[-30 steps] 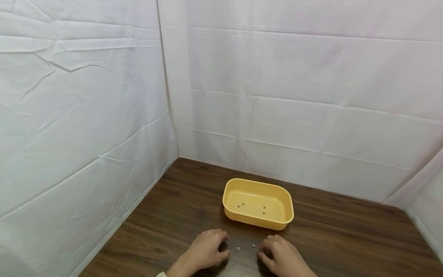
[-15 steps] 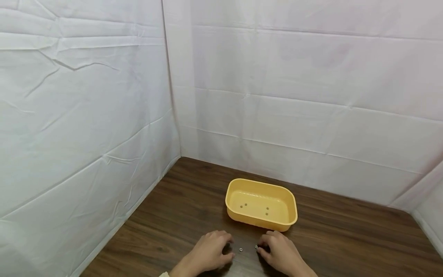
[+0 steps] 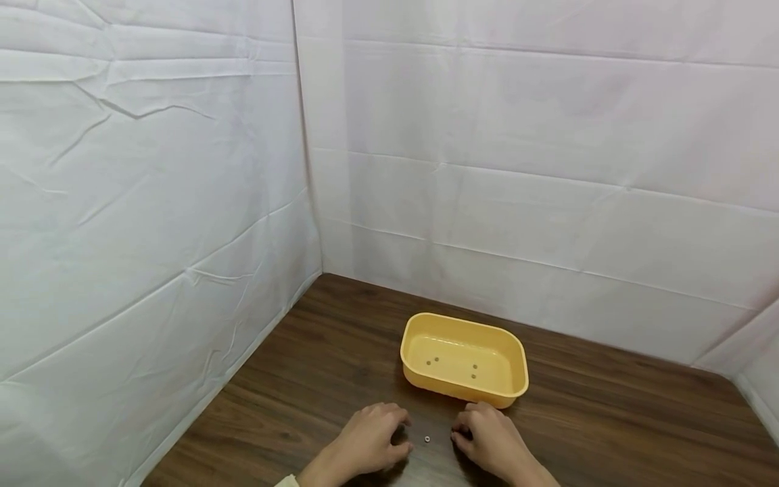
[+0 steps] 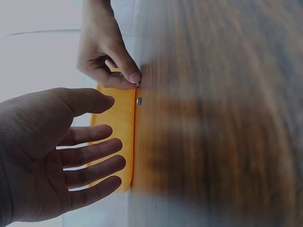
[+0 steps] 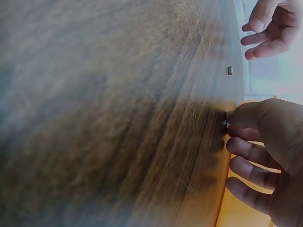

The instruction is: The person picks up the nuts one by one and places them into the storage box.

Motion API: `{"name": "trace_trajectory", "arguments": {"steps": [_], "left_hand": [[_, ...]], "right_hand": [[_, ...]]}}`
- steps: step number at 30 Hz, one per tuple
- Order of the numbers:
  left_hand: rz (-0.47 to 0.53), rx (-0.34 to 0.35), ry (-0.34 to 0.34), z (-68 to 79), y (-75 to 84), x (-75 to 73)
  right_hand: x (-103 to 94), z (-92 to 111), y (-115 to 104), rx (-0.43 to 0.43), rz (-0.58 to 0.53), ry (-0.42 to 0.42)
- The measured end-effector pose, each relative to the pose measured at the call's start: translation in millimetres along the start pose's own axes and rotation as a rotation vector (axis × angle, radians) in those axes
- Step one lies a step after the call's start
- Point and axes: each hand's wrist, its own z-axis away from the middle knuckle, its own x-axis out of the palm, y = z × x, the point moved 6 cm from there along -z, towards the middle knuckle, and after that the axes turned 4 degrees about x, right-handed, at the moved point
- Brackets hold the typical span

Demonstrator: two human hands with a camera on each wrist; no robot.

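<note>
My right hand (image 3: 491,441) pinches a small metal nut (image 5: 226,123) between thumb and index finger, low at the tabletop; in the head view the fingers hide it. A second nut (image 3: 427,439) lies on the wooden table between both hands, standing out as a little silver block in the left wrist view. Left of it, my left hand (image 3: 372,441) holds nothing, its fingers spread and loosely bent in the left wrist view (image 4: 57,151). Just beyond the hands stands a yellow plastic basin (image 3: 465,392), with several small nuts (image 3: 474,371) on its floor.
Dark wood table (image 3: 292,406) extends to both sides of the hands. White cloth walls enclose it at the left (image 3: 152,270), the back (image 3: 517,169) and the right edge.
My right hand has moved in to the nearer nut and now pinches it; before, that nut lay uncovered beside the fingertips. My left hand stays about where it was. The head view has shifted slightly.
</note>
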Motion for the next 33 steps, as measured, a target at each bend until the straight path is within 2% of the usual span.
{"name": "trace_trajectory", "arguments": {"steps": [11, 24, 33], "left_hand": [[0.004, -0.018, -0.003, 1.1, -0.7, -1.1], [0.011, -0.024, -0.006, 1.9, -0.4, -0.3], [0.016, -0.033, -0.021, 1.5, -1.3, 1.6]], "right_hand": [[2.1, -1.9, -1.5, -0.046, 0.004, 0.000], [0.6, 1.2, -3.5, -0.087, 0.045, 0.062], [0.4, 5.7, 1.0, -0.049, 0.028, 0.032]]}}
